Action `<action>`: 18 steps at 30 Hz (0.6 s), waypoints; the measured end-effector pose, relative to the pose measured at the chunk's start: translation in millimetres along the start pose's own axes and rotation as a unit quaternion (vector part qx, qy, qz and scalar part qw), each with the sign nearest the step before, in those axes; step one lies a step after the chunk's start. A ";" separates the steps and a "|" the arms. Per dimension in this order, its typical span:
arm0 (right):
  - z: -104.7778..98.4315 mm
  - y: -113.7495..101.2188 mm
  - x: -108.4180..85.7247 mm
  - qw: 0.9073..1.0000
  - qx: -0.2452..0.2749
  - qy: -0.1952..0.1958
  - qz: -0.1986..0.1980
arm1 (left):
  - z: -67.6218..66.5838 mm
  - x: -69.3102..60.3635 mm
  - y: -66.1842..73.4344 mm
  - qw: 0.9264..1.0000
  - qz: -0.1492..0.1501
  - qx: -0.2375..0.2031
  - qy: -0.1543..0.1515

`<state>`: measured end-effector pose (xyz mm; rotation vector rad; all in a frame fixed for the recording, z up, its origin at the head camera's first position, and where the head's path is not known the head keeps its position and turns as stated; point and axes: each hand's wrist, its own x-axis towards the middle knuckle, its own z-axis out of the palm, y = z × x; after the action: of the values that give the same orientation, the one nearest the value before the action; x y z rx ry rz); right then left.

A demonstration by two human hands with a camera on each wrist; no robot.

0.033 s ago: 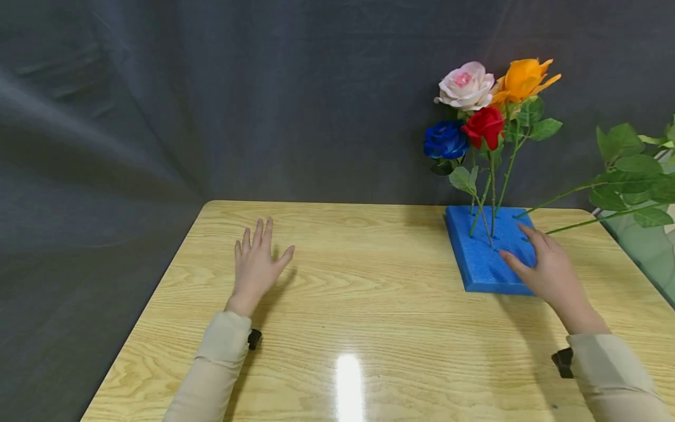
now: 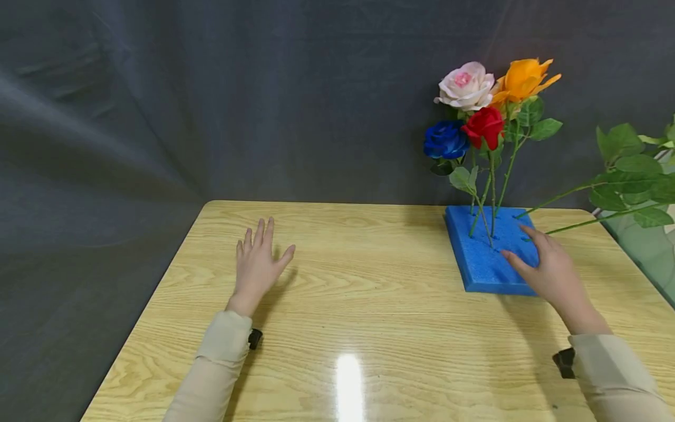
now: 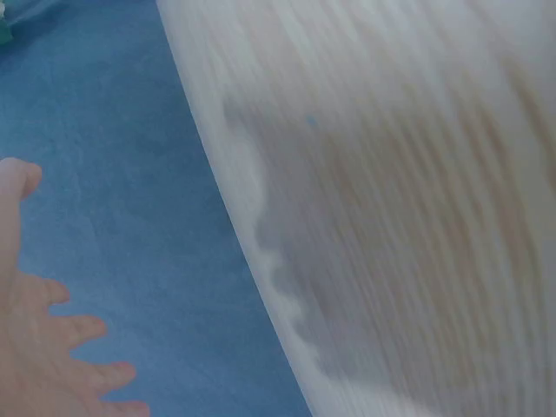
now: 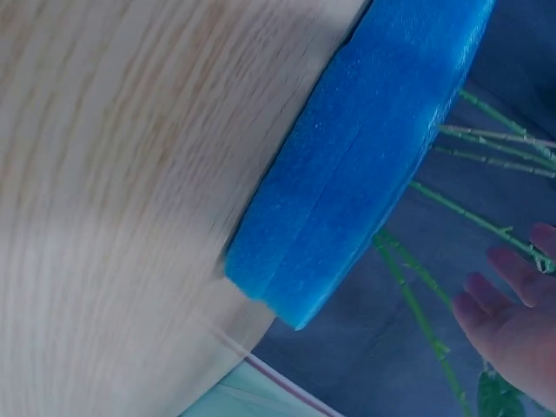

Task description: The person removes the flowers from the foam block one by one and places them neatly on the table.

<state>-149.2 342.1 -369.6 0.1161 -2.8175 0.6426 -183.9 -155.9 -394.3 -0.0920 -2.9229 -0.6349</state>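
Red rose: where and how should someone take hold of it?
I'd probably pinch the red rose by its slim stem, coming from the near side: the stem stands nearly upright in the blue block, and other flowers crowd its back and left.

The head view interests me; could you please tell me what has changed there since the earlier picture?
Very little: the left hand and the right hand have each drifted, at most, a hair to the right. Nothing was taken hold of or let go. The blue block and the flowers in it stayed as they were.
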 end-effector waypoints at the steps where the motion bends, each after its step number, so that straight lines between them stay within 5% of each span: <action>1: -1.1 1.7 -0.1 1.000 0.007 0.000 0.006 | 0.0 0.5 1.9 1.000 0.003 -0.008 0.001; 11: -11.6 27.0 -2.7 0.995 0.051 -0.020 0.082 | 2.6 5.8 24.3 0.993 0.039 -0.113 0.026; 18: -17.2 52.4 -4.8 0.986 0.107 -0.037 0.123 | 8.0 9.1 43.1 0.985 0.034 -0.172 0.007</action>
<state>-147.6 396.9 -377.7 -0.1772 -2.8496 1.0152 -190.0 -113.2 -382.5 -0.2236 -2.7509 -1.1147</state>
